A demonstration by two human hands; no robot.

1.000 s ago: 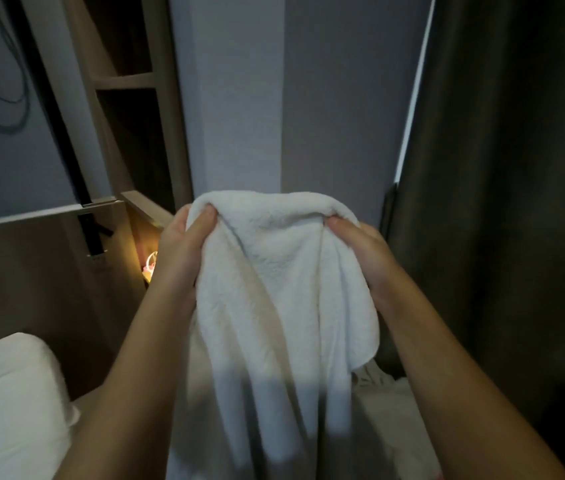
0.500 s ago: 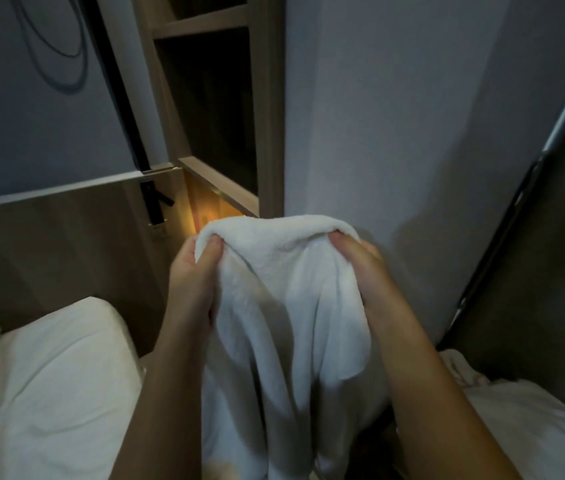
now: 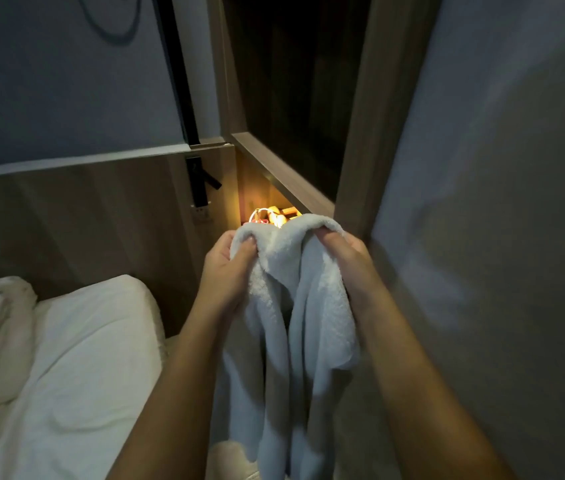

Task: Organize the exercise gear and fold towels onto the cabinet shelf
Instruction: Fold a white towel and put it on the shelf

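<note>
A white fluffy towel [image 3: 291, 306] hangs in front of me, gathered at its top edge. My left hand [image 3: 229, 268] pinches the top edge on the left, thumb over the cloth. My right hand [image 3: 346, 258] grips the top edge on the right. The two hands are close together, so the towel droops in folds down between my forearms. Just behind the towel is the wooden cabinet [image 3: 284, 178] with a lit lower shelf [image 3: 267, 216] that holds small bright objects, partly hidden by the towel.
A bed with a white pillow [image 3: 76, 358] lies at the lower left against a wooden headboard [image 3: 83, 220]. A black lamp bracket [image 3: 198, 181] is fixed on the headboard. A grey wall [image 3: 499, 202] stands close on the right. The cabinet's upper compartment is dark.
The view has swung left and down toward the cabinet and bed. My hands have drawn closer together on the towel, which now sits right in front of the lit shelf.
</note>
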